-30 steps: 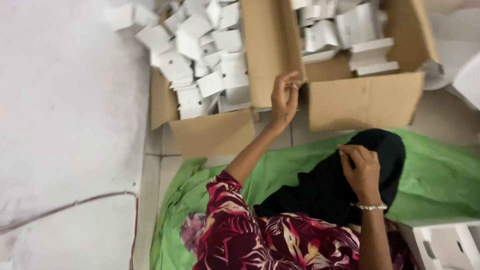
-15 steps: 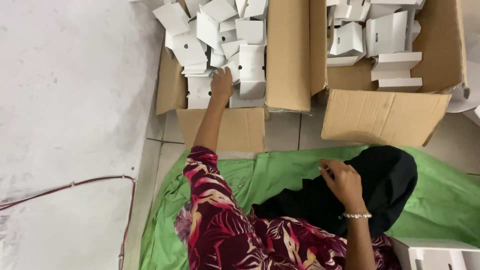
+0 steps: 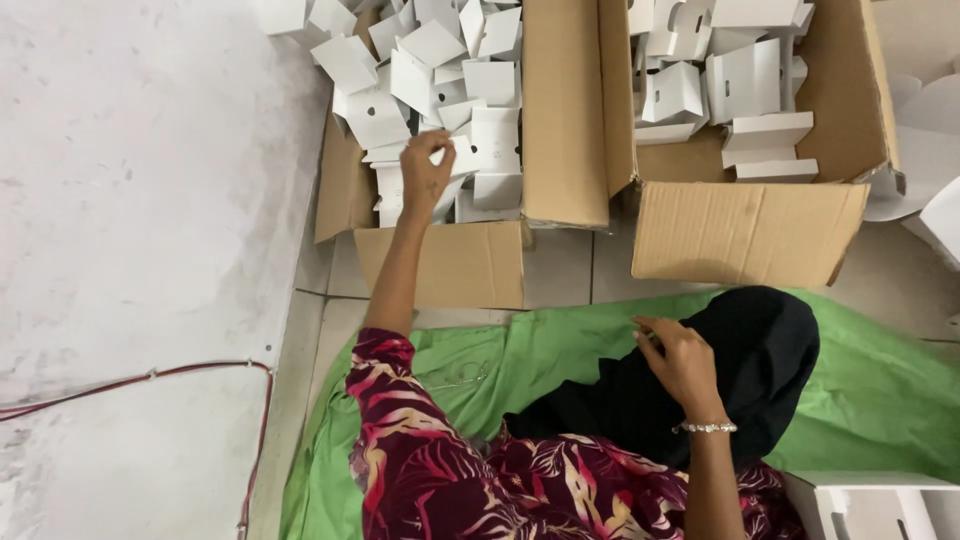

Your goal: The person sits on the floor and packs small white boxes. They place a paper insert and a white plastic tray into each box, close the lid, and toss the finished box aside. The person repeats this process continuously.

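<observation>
From the head camera, your left hand (image 3: 428,172) is stretched out over the left cardboard box (image 3: 440,262), fingers pinched narrow on a folded white card piece (image 3: 462,158) lying near the front of the heap. That box sits open on the tiled floor, its flaps spread outward, which leaves the heap of white card pieces (image 3: 430,60) easy to reach from above. The piece you are pinching lies toward the near wall of the box, on top of its neighbours, so a fingertip grip is enough to take it alone.

Just right of that box stands a second cardboard box (image 3: 750,230), also open, with larger white folded pieces (image 3: 745,85) loosely stacked inside; its near flap hangs down toward you.

Nearer to you than the left box, your right hand (image 3: 685,365) rests on a black cloth (image 3: 740,370) in your lap, fingers loosely curled and holding nothing that I can make out. A bracelet (image 3: 708,427) sits at that wrist. The black cloth lies on a green sheet (image 3: 880,400) spread over the floor, which gives you a clean surface to work on.

Left of the left box, a red cable (image 3: 150,376) runs across the pale floor.
</observation>
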